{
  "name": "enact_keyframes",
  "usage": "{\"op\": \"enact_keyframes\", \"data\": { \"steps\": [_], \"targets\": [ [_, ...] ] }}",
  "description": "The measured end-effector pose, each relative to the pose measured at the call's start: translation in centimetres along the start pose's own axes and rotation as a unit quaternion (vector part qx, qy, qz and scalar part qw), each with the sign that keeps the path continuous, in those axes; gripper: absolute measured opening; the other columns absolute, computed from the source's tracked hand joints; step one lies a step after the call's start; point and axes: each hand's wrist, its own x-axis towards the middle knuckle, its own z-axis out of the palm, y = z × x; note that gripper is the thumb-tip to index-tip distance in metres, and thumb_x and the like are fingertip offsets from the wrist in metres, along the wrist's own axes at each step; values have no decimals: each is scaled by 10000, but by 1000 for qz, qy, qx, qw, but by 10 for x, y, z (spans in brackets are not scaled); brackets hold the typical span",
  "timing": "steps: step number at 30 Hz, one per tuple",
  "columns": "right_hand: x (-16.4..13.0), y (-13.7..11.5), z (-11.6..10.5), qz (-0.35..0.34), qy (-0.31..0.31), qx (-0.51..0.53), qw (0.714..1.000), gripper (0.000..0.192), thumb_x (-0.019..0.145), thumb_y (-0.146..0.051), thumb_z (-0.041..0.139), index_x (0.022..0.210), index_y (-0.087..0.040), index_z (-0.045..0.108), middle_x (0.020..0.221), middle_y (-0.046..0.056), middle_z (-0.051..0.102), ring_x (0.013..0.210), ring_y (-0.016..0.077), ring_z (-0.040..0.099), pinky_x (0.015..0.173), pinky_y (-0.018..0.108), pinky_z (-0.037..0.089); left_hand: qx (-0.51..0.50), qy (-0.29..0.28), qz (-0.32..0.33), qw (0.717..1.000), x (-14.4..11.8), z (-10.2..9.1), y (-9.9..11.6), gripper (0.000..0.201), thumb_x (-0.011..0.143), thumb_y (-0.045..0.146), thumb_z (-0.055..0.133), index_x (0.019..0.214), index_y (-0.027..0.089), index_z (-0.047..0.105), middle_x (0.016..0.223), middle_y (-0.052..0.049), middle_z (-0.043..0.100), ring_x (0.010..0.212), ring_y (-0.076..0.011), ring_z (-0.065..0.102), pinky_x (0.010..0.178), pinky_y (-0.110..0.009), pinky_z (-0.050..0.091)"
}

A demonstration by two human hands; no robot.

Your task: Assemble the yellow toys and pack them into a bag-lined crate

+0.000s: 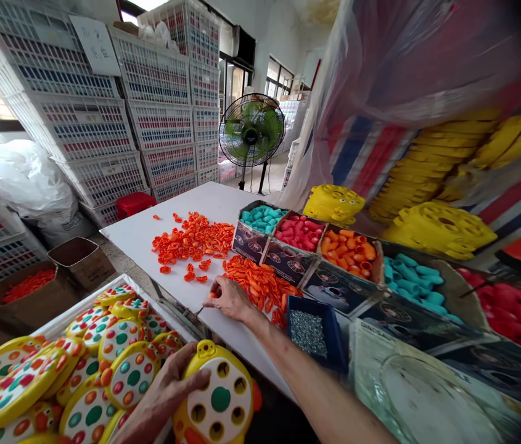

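Right hand [229,298] stretched out to the near edge of the orange parts heap [260,285] on the white table [205,206], fingertips pinched together on one small orange piece [213,295] at the heap's left fringe, heap spreading right and away from the knuckles. Left hand [170,385] well back from that heap, down by the body, fingers curled over the left rim of a yellow toy body [217,398] with round holes, one green plug at centre, long axis running toward the heap.
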Motion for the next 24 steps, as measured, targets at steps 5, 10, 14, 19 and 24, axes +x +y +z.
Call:
{"op": "enact_keyframes", "data": {
  "steps": [5, 10, 14, 19, 24],
  "targets": [
    [-7, 2, 0, -6, -36, 90, 995, 140, 741, -273, 757, 878, -250, 770, 814, 23, 764, 718, 203, 688, 670, 312, 510, 19, 12, 0, 1000, -3, 2, 6, 595, 688, 532, 861, 1171, 221, 706, 959, -60, 785, 913, -306, 735, 750, -328, 601],
    [-16, 1, -7, 3, -62, 177, 982, 135, 721, -192, 679, 832, -191, 754, 762, 25, 753, 610, 159, 664, 596, 272, 523, 22, 10, 6, 1000, -3, 5, 12, 581, 712, 528, 847, 1179, 205, 722, 932, -63, 790, 899, -302, 733, 728, -312, 597],
    [-24, -1, -11, 6, -78, 222, 972, 214, 781, -241, 653, 960, -170, 747, 773, 24, 753, 638, 151, 685, 595, 251, 543, 9, 6, 10, 1000, 1, 7, 13, 638, 696, 547, 861, 1193, 177, 709, 899, -73, 792, 839, -275, 739, 692, -289, 586],
    [-26, 1, -11, 15, -76, 204, 976, 143, 811, -201, 633, 918, -178, 726, 765, 17, 757, 653, 145, 693, 613, 237, 544, 6, 3, 6, 1000, 4, 8, 13, 683, 670, 556, 880, 1201, 170, 690, 919, -76, 801, 831, -276, 750, 708, -304, 600],
    [-28, 3, -14, 27, -42, 108, 993, 86, 831, -208, 643, 805, -200, 724, 759, 32, 766, 658, 173, 699, 625, 265, 520, 7, 0, 7, 1000, 3, 8, 11, 686, 676, 563, 873, 1206, 169, 689, 919, -76, 800, 821, -267, 750, 681, -290, 597]
  ]
}}
